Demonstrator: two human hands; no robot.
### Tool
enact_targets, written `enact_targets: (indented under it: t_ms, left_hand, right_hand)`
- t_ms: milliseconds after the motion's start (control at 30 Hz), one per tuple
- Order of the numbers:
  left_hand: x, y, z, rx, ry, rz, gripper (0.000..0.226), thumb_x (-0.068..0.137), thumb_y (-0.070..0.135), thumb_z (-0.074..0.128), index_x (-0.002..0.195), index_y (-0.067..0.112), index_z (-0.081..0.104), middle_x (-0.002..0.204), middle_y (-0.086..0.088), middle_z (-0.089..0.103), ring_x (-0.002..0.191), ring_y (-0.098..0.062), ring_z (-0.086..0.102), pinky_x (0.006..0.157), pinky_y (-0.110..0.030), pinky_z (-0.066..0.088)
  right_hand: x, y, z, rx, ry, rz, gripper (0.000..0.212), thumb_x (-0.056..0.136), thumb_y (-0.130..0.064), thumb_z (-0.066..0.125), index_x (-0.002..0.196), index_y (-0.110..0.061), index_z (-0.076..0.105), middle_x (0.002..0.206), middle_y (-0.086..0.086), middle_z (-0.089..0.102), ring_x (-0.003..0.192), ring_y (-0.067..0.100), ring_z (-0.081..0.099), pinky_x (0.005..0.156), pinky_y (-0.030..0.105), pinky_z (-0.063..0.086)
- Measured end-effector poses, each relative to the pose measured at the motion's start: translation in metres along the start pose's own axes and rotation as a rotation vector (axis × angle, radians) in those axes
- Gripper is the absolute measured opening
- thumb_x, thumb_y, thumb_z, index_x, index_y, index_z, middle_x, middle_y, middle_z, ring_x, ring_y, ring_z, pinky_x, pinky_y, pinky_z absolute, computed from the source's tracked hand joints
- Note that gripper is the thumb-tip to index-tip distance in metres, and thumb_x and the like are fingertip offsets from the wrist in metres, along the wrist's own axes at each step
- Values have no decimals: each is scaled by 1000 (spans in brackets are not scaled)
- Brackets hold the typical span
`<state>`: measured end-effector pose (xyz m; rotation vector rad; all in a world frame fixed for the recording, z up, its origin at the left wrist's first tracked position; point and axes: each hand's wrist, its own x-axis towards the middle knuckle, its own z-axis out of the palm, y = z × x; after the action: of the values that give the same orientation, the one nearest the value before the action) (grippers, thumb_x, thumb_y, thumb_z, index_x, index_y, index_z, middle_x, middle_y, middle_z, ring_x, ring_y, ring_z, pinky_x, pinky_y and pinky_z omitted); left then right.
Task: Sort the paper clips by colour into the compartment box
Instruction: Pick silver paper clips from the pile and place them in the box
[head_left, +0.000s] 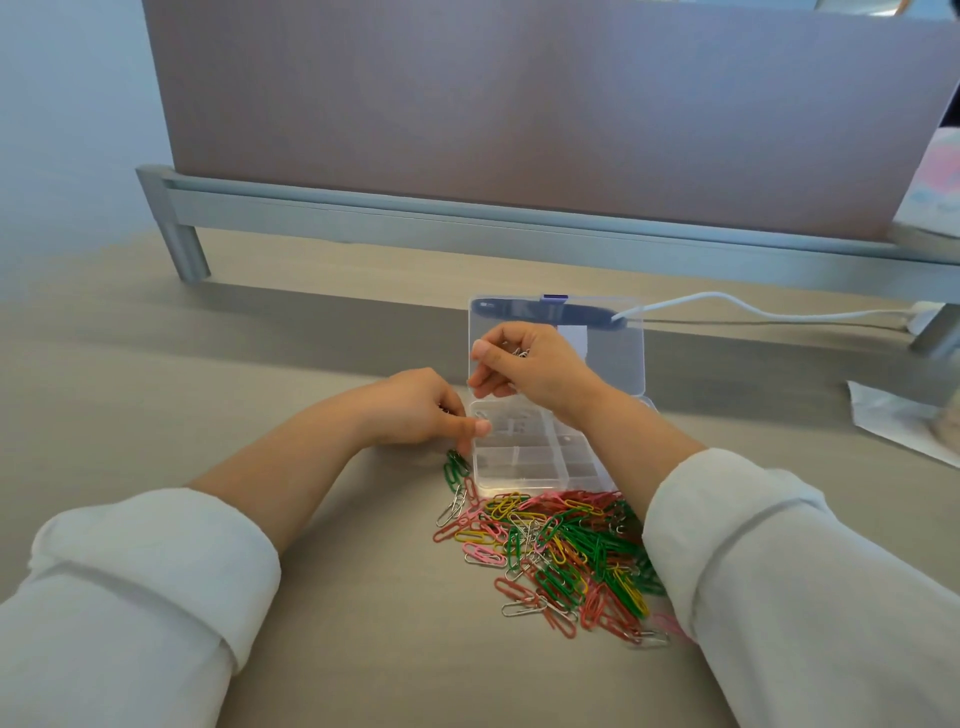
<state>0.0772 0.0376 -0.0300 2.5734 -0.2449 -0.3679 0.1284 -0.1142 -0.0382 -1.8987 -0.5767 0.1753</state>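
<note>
Tan table (389, 649). Clear compartment box (519, 487) at centre, lid upright on its far side, hinge running left-right. Mixed paper clips (561, 551) heaped just near of it, pointing every way; pile stretches far-left to near-right. R hand (535, 366), above box, pinches silver clips (521, 353). L hand (415, 410) curled at box's left edge; can't tell if gripping.

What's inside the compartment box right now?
In the compartment box, the front cells look empty; faint specks in the back-left cell may be clips. The right hand, pinching silver clips, covers the back-right cells.
</note>
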Motion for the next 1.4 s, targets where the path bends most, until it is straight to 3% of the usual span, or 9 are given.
enact_targets:
  t_ms: [300,533,700,900,1133,1300,1400]
  left_hand:
    - [0,1,-1,-31,0,-10,33,82,49,60,60,27,69,54,6,47,59,-9,41,57,-25,32]
    - [-1,3,-1,-23,-1,-30,34,83,50,59,59,27,68,56,2,45,59,-10,39,57,-26,31]
    - [-2,5,-1,-25,7,-51,34,83,49,60,58,27,67,52,6,45,58,-10,40,55,-25,30]
    - [-4,6,-1,-30,11,-48,32,83,48,60,61,26,69,51,7,43,57,-10,40,54,-25,29]
    - [-5,9,-2,-33,9,-67,34,84,48,58,66,22,71,49,8,41,55,-10,38,53,-24,29]
    - [-5,8,-2,-15,24,-66,35,83,49,59,60,24,68,39,7,39,52,-10,37,51,-24,27]
    - [-5,7,-1,-21,32,-70,35,82,49,60,57,26,67,38,10,42,55,-9,40,53,-24,29]
  right_hand:
    - [-4,-7,-3,94,-42,87,52,100,-43,18,91,-13,61,78,2,71,74,14,69,72,21,54]
    - [-4,-7,-2,38,-54,43,24,102,-18,28,105,-14,52,85,2,69,74,11,68,71,20,55]
    - [-7,-9,-1,117,-71,75,42,103,-32,18,99,-17,57,86,2,69,75,12,68,72,18,55]
    - [-8,-6,-4,131,-80,58,31,102,-12,20,119,-16,45,91,3,68,86,14,66,82,22,51]
    - [-8,-9,-6,90,-68,62,31,100,-6,20,119,-16,43,101,5,64,78,16,67,68,21,55]
    - [-9,-9,-5,113,-81,59,32,97,-2,26,120,-16,42,110,7,62,91,16,63,84,20,48]
    - [-9,-10,-1,167,-110,70,31,101,-15,21,118,-17,47,111,10,64,99,18,62,94,23,41]
